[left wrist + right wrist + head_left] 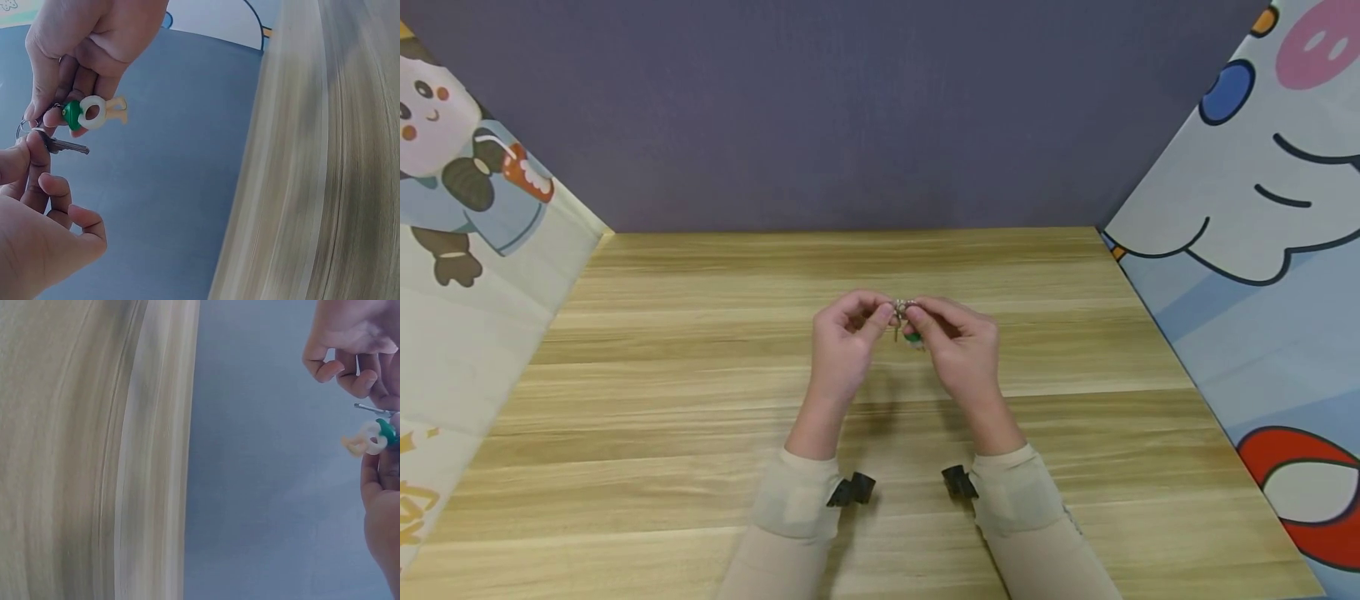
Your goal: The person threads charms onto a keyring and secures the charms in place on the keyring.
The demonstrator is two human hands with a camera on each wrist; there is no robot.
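Above the table both hands meet at a metal key ring. My left hand pinches a key by its head, thumb against the fingers, and the blade points out. With thumb and fingers my right hand pinches the ring and the short chain of a charm. That charm, green on top with a white ring-shaped middle and pale yellow legs, hangs beside the right fingers. In the right wrist view the charm lies just below the key. Fingertips partly hide the ring.
Under the hands lies a wood-grain table. A dark blue-grey wall rises behind it. Cartoon-printed panels stand at the left and right. Black camera mounts sit on the pale sleeves.
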